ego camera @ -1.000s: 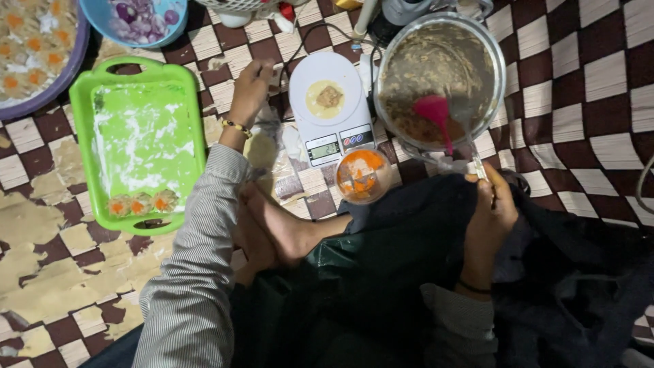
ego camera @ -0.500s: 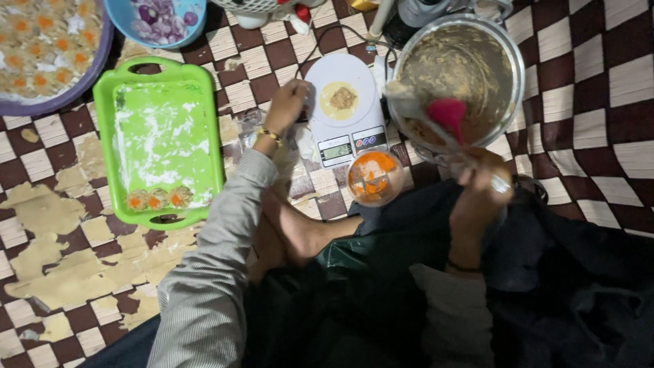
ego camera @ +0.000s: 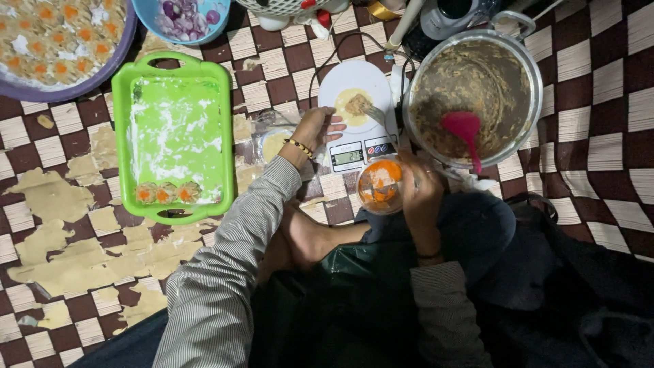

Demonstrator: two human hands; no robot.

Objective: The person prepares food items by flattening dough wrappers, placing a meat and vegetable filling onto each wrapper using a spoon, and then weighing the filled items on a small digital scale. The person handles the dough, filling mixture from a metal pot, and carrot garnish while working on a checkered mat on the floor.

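A: What has moved?
B: The left hand now rests loosely open on the white scale at upper centre.
A: The right hand?
B: It curls around the orange-filled cup just below.

Green tray w/ two handles sits left, floury inside, three orange-topped dumplings along its near edge. Purple-rimmed platter top left, packed w/ more dumplings. Blue bowl beside it holds chopped red onion. Dough scraps scattered over brown & white checkered mat. White basket at top edge, contents unclear.
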